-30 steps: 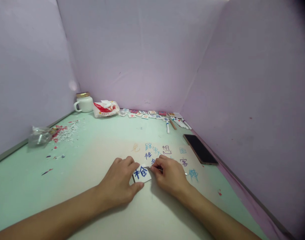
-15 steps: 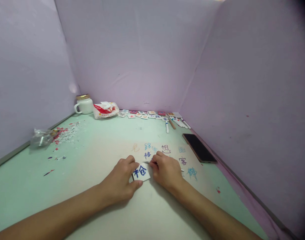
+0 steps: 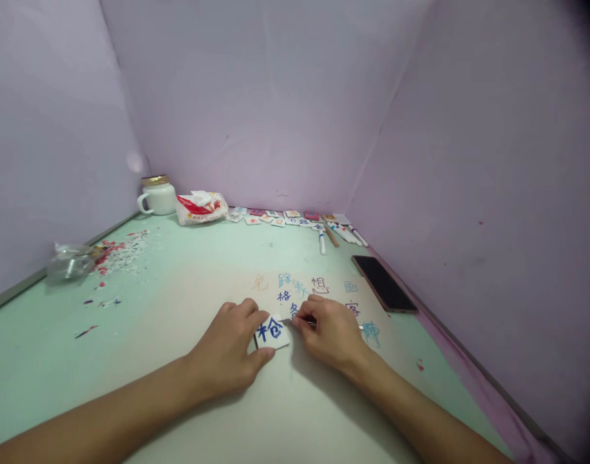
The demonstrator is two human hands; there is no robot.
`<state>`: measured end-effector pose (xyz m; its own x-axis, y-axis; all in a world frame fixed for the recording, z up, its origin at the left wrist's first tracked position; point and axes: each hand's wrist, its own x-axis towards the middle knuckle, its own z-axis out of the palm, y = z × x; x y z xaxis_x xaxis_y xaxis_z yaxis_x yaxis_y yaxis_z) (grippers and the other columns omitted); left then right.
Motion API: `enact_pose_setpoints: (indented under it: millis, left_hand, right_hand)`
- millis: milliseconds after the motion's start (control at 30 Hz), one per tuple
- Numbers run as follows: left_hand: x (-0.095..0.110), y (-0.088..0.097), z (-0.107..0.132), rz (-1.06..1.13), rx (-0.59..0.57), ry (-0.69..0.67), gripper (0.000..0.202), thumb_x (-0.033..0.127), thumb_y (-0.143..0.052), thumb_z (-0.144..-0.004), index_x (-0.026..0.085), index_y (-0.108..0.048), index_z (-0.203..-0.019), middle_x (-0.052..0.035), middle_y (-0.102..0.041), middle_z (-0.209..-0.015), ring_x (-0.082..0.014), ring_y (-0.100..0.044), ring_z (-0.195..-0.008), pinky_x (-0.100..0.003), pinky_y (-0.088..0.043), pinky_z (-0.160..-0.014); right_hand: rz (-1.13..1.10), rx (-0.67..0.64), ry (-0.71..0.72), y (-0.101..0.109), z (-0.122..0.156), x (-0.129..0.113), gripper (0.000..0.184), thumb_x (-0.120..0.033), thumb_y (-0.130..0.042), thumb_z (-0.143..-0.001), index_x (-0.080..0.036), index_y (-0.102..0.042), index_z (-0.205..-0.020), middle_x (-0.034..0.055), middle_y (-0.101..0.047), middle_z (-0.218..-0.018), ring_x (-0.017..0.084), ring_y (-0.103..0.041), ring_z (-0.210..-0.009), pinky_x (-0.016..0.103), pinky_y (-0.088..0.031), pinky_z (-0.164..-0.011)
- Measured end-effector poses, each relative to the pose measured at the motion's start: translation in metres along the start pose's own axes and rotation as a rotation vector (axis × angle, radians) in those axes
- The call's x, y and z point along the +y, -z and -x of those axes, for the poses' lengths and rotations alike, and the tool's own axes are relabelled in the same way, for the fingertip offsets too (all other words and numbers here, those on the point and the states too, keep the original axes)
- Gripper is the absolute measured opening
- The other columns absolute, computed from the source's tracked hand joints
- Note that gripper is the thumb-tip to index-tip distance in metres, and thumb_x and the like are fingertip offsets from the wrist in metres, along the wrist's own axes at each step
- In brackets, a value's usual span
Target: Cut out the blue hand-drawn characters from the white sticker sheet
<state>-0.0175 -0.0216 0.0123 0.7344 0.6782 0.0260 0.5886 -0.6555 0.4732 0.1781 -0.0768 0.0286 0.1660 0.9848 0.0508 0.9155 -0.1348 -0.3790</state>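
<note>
A white square tile [image 3: 270, 336] with a large blue handwritten character lies flat on the table. My left hand [image 3: 234, 345] grips it from the left, thumb at the near edge and fingers at the far edge. Pinched in my right hand [image 3: 326, 328] is a slim craft knife [image 3: 285, 319]. Its thin tip points left, close to the tile's upper right corner, and its pale rear end shows past my palm. Whether the tip touches the tile I cannot tell. Coloured characters [image 3: 319, 285] are written on the tabletop beyond my hands.
A phone [image 3: 386, 283] lies at right. Markers [image 3: 323, 241] and several character tiles [image 3: 292, 220] line the back, near a tissue pack [image 3: 201, 209] and a lidded white mug [image 3: 158, 196]. Red and white scraps [image 3: 125, 251] and a clear plastic bag [image 3: 73, 263] are at left.
My right hand has shifted slightly right, drawing the knife tip a little away from the tile's corner. My left hand keeps its hold. The view has moved slightly.
</note>
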Motion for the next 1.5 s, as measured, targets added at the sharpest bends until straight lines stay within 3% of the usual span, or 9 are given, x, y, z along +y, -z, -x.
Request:
enact_pose_setpoints:
  millis: [167, 367, 600, 767, 900, 1233, 1500]
  left_hand:
    - [-0.002, -0.002, 0.001, 0.016, -0.008, -0.023, 0.035, 0.036, -0.055, -0.084, 0.019, -0.067, -0.112, -0.0106, -0.059, -0.105, -0.027, -0.053, -0.093, -0.049, -0.042, -0.092]
    - [-0.007, -0.007, -0.002, 0.116, 0.031, -0.03, 0.028, 0.035, -0.059, -0.078, 0.019, -0.069, -0.099, -0.008, -0.057, -0.098, -0.0253, -0.053, -0.089, -0.043, -0.047, -0.085]
    - [-0.007, -0.006, -0.002, 0.139, 0.022, -0.019, 0.03, 0.034, -0.058, -0.079, 0.019, -0.069, -0.103, -0.0087, -0.057, -0.102, -0.0265, -0.053, -0.093, -0.044, -0.046, -0.087]
    - [-0.004, -0.004, 0.0, 0.114, -0.003, 0.037, 0.035, 0.034, -0.058, -0.079, 0.019, -0.068, -0.109, -0.0101, -0.057, -0.109, -0.0285, -0.052, -0.098, -0.047, -0.045, -0.092]
    - [-0.002, -0.001, -0.002, 0.062, -0.031, 0.058, 0.041, 0.037, -0.06, -0.08, 0.017, -0.067, -0.115, -0.0114, -0.058, -0.114, -0.0302, -0.051, -0.102, -0.049, -0.042, -0.098]
    - [-0.001, 0.002, -0.003, 0.085, -0.059, 0.005, 0.038, 0.035, -0.057, -0.081, 0.014, -0.067, -0.111, -0.0121, -0.057, -0.11, -0.0289, -0.05, -0.099, -0.048, -0.041, -0.096]
    - [-0.001, 0.005, -0.005, 0.141, -0.095, 0.002, 0.033, 0.031, -0.059, -0.079, 0.016, -0.068, -0.107, -0.0098, -0.057, -0.108, -0.0271, -0.051, -0.098, -0.045, -0.043, -0.092]
  right_hand:
    - [-0.007, -0.005, 0.01, -0.003, -0.003, 0.003, 0.01, -0.021, -0.068, -0.083, -0.023, -0.075, -0.075, 0.0008, -0.072, -0.082, 0.015, -0.059, -0.072, 0.028, -0.031, -0.063]
    - [0.051, 0.031, 0.077, -0.012, -0.002, 0.004, 0.013, -0.023, -0.064, -0.087, -0.022, -0.074, -0.079, 0.0017, -0.071, -0.086, 0.015, -0.06, -0.071, 0.028, -0.03, -0.062]
    - [0.148, 0.054, 0.032, -0.014, -0.011, 0.002, 0.017, -0.024, -0.059, -0.091, -0.022, -0.074, -0.086, 0.0031, -0.073, -0.095, 0.015, -0.061, -0.07, 0.03, -0.025, -0.058]
    - [0.002, 0.109, 0.0, -0.011, -0.013, 0.01, 0.015, -0.024, -0.061, -0.09, -0.021, -0.074, -0.083, 0.0029, -0.072, -0.09, 0.017, -0.062, -0.078, 0.028, -0.033, -0.064]
    - [-0.05, 0.043, 0.015, -0.004, -0.005, 0.01, 0.009, -0.023, -0.068, -0.083, -0.022, -0.075, -0.077, 0.0007, -0.071, -0.081, 0.015, -0.06, -0.072, 0.028, -0.035, -0.066]
    - [0.086, -0.021, 0.069, 0.0, -0.001, 0.003, 0.014, -0.022, -0.063, -0.087, -0.022, -0.075, -0.08, 0.0007, -0.074, -0.087, 0.015, -0.063, -0.074, 0.029, -0.028, -0.061]
    - [0.204, 0.026, 0.106, -0.01, -0.013, 0.004, 0.02, -0.025, -0.056, -0.091, -0.022, -0.075, -0.084, 0.0016, -0.074, -0.093, 0.015, -0.064, -0.071, 0.031, -0.024, -0.058]
